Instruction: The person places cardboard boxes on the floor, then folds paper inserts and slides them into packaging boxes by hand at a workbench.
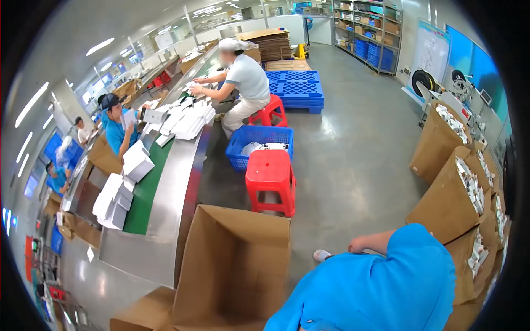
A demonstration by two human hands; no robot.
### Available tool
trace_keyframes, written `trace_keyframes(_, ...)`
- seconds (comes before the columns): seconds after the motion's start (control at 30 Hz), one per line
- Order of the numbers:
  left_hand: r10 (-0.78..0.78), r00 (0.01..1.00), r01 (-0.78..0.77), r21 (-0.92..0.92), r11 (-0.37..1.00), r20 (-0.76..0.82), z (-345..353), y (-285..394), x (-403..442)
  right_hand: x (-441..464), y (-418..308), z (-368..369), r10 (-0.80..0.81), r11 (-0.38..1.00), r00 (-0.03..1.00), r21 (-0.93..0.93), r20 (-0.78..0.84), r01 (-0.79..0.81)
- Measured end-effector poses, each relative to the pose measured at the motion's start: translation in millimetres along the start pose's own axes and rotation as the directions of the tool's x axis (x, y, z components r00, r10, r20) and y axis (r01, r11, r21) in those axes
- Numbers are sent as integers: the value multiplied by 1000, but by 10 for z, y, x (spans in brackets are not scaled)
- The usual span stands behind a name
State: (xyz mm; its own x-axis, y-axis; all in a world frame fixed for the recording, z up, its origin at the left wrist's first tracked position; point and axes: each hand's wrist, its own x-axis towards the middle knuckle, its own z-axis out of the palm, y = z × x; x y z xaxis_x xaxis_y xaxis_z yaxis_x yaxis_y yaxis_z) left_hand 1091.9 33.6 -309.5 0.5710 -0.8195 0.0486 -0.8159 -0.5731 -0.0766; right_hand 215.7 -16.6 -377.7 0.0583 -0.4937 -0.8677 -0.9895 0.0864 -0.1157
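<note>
A blue shirt (364, 292) fills the lower right, seen from above. Out of its sleeve a bare forearm bends left, and my right hand (358, 244) shows only partly at the shirt's edge. Its fingers are hidden, so whether it holds anything does not show. My left hand is out of view. Nearest to the body on the left stands a large open cardboard box (237, 226), its inside in shadow. A slippered foot (322, 255) shows on the floor beyond the shirt.
A conveyor table (144, 251) bears stacks of white boxes (117, 201); co-workers sit along it. Beyond the cardboard box are a red stool (270, 174), a blue basket (237, 149) and blue pallets (298, 91). Filled cartons (441, 204) line the right side.
</note>
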Motion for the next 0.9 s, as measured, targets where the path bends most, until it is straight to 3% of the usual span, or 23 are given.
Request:
trace_keyframes(0.07, -60, 995, 72, -145, 987, 84, 113, 54, -63, -2, -82, -12, -35, 999, 999, 19, 4, 35)
trace_keyframes(0.13, -323, 933, 355, -268, 896, 156, 330, 36, -64, 136, -109, 57, -117, 993, 993, 21, -16, 117)
trace_keyframes(0.17, -161, 985, 170, -220, 961, 55, 490, -50, -112, 195, -108, 90, -130, 992, 991, -4, 15, 130)
trace_keyframes(0.2, -257, 964, 267, -212, 940, 76, 560, -37, -169, 248, -86, 110, -119, 992, 993, 32, 8, 118)
trace_keyframes(0.23, -339, 928, 354, -86, 931, 157, 606, -4, -191, 251, -100, 100, -104, 992, 995, 71, -2, 103)
trace_keyframes(0.27, -292, 919, 281, 79, 957, 264, 636, 10, -236, 247, -103, 92, -112, 992, 993, 53, 23, 111)
trace_keyframes(0.3, -250, 956, 276, -174, 945, 155, 550, 144, -404, 188, -129, 49, -100, 993, 995, 66, 20, 98)
trace_keyframes(0.33, -336, 937, 350, -234, 907, 99, 288, 472, -515, 165, -150, 36, -87, 993, 996, 81, 15, 86)
trace_keyframes(0.5, -450, 858, 509, -278, 815, 249, 41, 765, -714, 268, -166, -126, -138, 990, 989, 2, 47, 138)
trace_keyframes(0.6, -441, 887, 459, -153, 875, 141, 403, 671, -708, 266, -270, -336, -154, 987, 987, -46, 49, 156)
trace_keyframes(0.67, -336, 888, 437, -349, 829, 315, 538, 635, -747, 323, -290, -474, -153, 985, 987, -73, 43, 155)
trace_keyframes(0.7, -347, 885, 444, -342, 828, 310, 520, 723, -786, 365, -290, -553, -156, 985, 986, -63, 59, 159)
trace_keyframes(0.77, -253, 948, 304, -323, 896, 191, 462, 1106, -926, 523, -241, -696, -176, 982, 981, -56, 80, 181)
trace_keyframes(0.8, -265, 947, 312, -316, 896, 183, 369, 1349, -991, 637, -178, -737, -197, 977, 976, -63, 93, 203)
trace_keyframes(0.9, -171, 972, 92, -407, 909, -162, 185, 2254, -1258, 1038, 82, -915, -271, 957, 958, -83, 98, 279)
